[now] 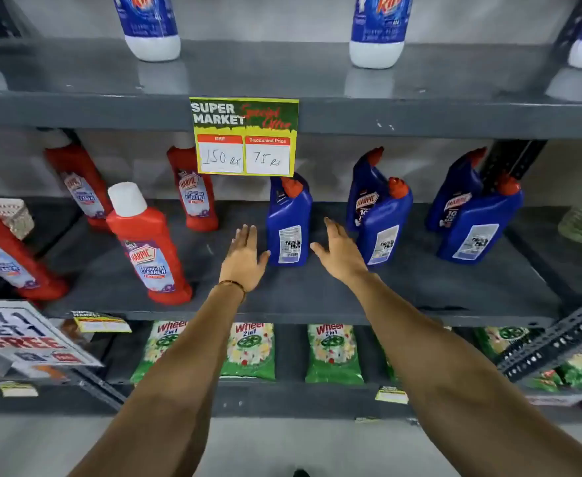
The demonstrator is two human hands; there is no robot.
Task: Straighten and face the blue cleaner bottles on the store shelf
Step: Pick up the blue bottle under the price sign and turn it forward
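Several blue cleaner bottles with red caps stand on the grey middle shelf (317,297). The nearest blue bottle (288,222) shows its white back label. To its right, a second back-label bottle (382,225) stands in front of one showing its front label (363,187). Further right is another such pair, back-label bottle (478,225) ahead of front-label bottle (453,191). My left hand (245,256) is open just left of the nearest bottle, thumb close to its base. My right hand (339,253) is open just right of it. Neither hand grips anything.
Red cleaner bottles (148,242) stand on the left of the same shelf. A yellow price sign (245,136) hangs from the shelf above, just over the nearest blue bottle. Blue-and-white bottles (377,29) stand on the top shelf. Green detergent packs (332,352) fill the shelf below.
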